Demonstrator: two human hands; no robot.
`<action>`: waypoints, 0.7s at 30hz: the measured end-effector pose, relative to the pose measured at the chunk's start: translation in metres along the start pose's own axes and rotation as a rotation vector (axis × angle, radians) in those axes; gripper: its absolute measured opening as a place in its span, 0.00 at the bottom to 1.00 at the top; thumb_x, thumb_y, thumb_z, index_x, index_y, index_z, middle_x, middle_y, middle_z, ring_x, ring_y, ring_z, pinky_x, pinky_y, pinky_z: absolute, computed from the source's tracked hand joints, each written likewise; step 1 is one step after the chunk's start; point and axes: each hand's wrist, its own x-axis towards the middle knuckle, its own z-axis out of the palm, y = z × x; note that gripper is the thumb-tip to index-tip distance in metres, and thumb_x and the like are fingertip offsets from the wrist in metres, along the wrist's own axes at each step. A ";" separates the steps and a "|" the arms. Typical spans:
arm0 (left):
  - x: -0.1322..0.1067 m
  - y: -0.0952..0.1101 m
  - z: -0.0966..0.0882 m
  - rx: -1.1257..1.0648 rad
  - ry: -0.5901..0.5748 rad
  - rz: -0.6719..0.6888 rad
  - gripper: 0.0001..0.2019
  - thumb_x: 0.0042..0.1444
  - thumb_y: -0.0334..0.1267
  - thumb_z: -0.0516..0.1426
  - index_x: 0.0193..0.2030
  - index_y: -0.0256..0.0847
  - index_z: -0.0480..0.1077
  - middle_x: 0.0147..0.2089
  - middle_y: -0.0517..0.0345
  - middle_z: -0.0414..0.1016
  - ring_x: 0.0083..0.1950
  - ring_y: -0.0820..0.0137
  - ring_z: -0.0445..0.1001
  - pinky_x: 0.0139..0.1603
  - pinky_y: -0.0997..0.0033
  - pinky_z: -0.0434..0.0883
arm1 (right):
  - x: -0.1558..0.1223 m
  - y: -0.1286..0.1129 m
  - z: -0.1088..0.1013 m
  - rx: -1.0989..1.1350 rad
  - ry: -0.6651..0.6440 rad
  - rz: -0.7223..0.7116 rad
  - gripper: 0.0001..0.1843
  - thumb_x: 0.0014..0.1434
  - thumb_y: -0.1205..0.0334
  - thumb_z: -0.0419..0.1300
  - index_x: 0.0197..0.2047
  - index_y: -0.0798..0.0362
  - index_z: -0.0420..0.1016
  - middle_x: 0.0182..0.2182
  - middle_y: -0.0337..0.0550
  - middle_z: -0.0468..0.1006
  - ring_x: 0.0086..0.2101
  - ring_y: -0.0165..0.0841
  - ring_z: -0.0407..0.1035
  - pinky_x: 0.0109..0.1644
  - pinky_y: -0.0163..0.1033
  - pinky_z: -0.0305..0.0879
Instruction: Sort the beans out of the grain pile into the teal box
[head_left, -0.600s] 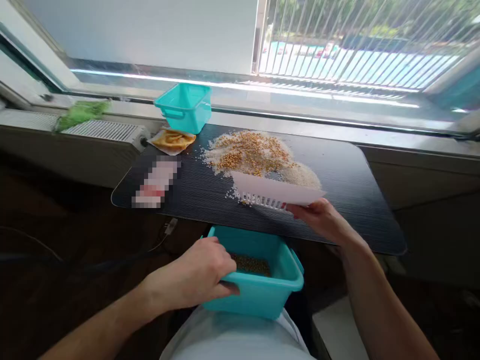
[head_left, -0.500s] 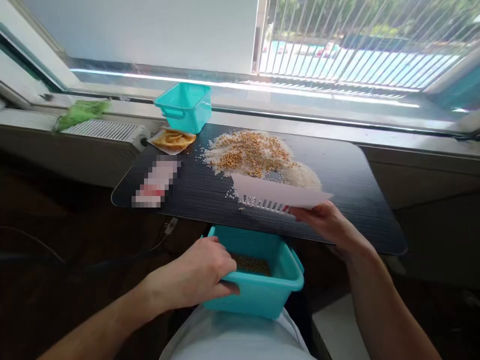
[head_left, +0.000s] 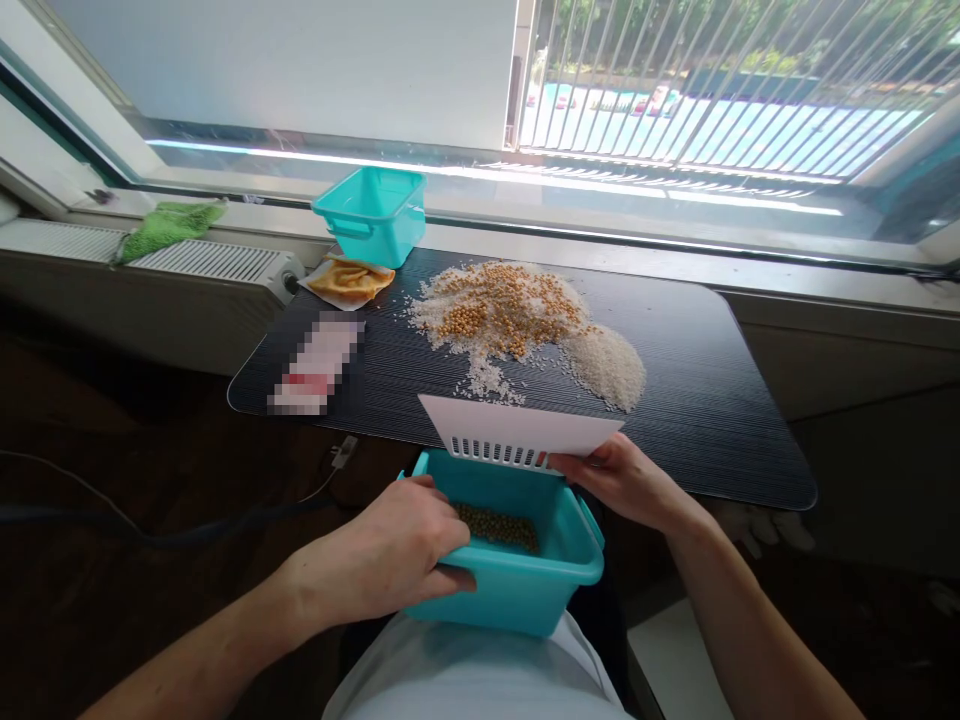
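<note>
My left hand (head_left: pixel 420 535) grips the near left rim of a turquoise plastic bin (head_left: pixel 525 585) held against my body below the table edge. Small greenish-brown peas or similar round grains (head_left: pixel 499 527) lie on the bin's floor. In my right hand (head_left: pixel 626 475) is a white plastic sheet (head_left: pixel 517 425) with a row of slots along its lower edge, tilted over the bin's far rim. Beyond it, a heap of white rice (head_left: pixel 607 365) mixed with yellow-orange peas (head_left: pixel 517 310) is spread on the dark tabletop (head_left: pixel 690 400).
A second turquoise bin (head_left: pixel 375 215) stands at the back left, with a folded yellow cloth (head_left: pixel 349 280) before it. A blurred-out pink-and-white item (head_left: pixel 319 362) lies at the table's left. A green cloth (head_left: pixel 171 230) rests on the radiator (head_left: pixel 217 258). A cable switch (head_left: pixel 344 452) hangs below.
My right hand has drawn the slotted sheet toward me and left, from the rice heap to over the bin's far edge. My left hand stays on the rim.
</note>
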 end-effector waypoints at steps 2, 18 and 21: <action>-0.002 -0.001 0.002 -0.005 -0.006 -0.007 0.12 0.51 0.41 0.63 0.23 0.39 0.69 0.26 0.61 0.74 0.32 0.69 0.72 0.42 0.70 0.62 | 0.002 0.002 0.018 -0.025 0.126 -0.017 0.17 0.56 0.54 0.59 0.46 0.52 0.77 0.37 0.41 0.82 0.34 0.36 0.74 0.34 0.36 0.72; -0.011 -0.008 0.008 0.042 0.012 -0.044 0.12 0.52 0.41 0.63 0.24 0.38 0.69 0.27 0.61 0.73 0.32 0.68 0.71 0.41 0.68 0.62 | 0.025 0.014 0.052 -0.431 0.731 0.178 0.21 0.55 0.50 0.55 0.20 0.55 0.78 0.17 0.46 0.76 0.23 0.38 0.73 0.25 0.35 0.62; -0.007 -0.005 0.007 0.041 0.013 -0.026 0.12 0.52 0.41 0.63 0.23 0.38 0.68 0.26 0.61 0.73 0.31 0.69 0.71 0.40 0.69 0.62 | 0.017 0.020 0.040 -0.446 0.800 0.228 0.22 0.54 0.48 0.56 0.18 0.54 0.76 0.16 0.46 0.76 0.22 0.37 0.72 0.24 0.35 0.60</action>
